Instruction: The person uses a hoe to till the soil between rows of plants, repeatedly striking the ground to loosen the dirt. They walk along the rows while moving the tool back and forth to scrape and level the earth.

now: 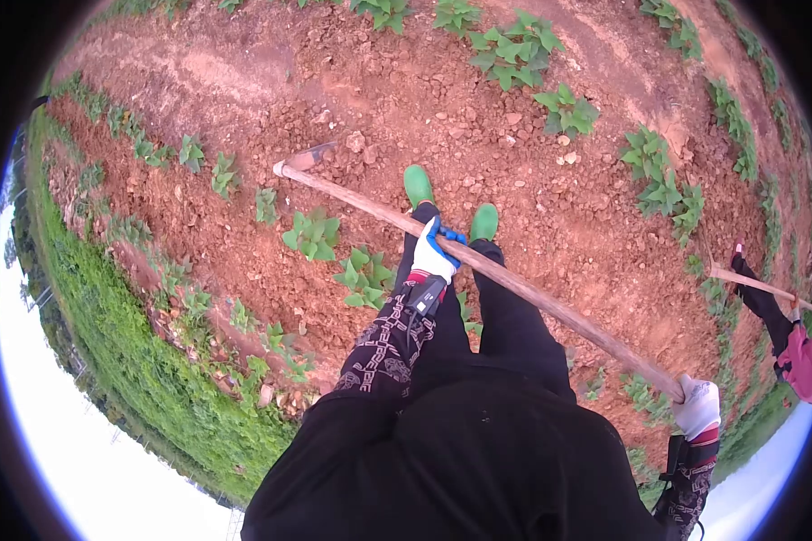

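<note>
Long pale-brown wooden hoe handle (478, 261), bare, matt, slightly rough-grained. Dull grey metal hoe blade (309, 159), dusty, without shine. White knitted cloth glove with blue coated palm on left hand (434, 255); plain white knitted cloth glove on right hand (697, 408). Glossy green rubber boots (418, 185), smooth. Crumbly red-brown soil (478, 108), dry, clodded, coarse. Black matt cloth trousers (514, 334).

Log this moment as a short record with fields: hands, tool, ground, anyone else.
left hand: gloved, gripping the hoe handle mid-shaft
right hand: gloved, gripping the handle's end
hoe: long wooden handle; blade down on the soil ahead of the boots
boots: green, on red soil
plants: leafy rows on both sides
other person: at the right edge, holding another wooden handle
</note>
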The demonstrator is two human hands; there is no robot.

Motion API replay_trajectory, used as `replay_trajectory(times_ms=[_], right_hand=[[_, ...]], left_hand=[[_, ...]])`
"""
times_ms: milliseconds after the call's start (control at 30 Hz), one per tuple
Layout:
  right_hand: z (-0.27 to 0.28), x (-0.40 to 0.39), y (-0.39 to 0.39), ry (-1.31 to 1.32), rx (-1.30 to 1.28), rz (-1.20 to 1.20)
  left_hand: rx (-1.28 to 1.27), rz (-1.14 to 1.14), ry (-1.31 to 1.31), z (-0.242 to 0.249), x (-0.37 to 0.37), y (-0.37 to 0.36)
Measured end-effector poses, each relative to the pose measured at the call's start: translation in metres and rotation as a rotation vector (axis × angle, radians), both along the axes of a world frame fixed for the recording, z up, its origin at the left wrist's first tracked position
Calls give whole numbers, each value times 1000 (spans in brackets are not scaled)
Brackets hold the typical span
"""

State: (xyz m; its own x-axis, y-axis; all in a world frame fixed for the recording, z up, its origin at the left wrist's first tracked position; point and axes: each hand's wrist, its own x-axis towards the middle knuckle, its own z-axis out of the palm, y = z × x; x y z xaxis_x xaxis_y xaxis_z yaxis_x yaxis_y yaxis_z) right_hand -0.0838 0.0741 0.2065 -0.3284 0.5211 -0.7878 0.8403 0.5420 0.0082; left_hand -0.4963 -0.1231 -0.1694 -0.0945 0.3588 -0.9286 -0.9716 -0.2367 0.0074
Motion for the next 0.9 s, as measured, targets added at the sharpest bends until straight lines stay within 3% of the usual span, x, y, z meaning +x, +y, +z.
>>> replay_trajectory(times_ms=[100,233,467,567,700,800,900], right_hand=[[-28,48,-17,-139,-183,-86],[-94,79,-54,-38,-201,-120],[-206,-42,-78,-1,-239,-32],[-190,-112,-84,225,-300,-100],[-171,-133,-92,303,-341,-85],[-147,-102,-87,201,-336,-77],[-86,-30,-63,60,-328,-110]], left_hand=[[-300,-82,-153,13,13,-8],[-341,-163,-38,34,-15,-26],[-342,-92,450,86,-171,-35],[-266,-83,660,121,-228,-30],[-147,-107,672,103,-265,-39],[-219,-46,516,71,-203,-26],[-197,-131,331,10,-75,-31]])
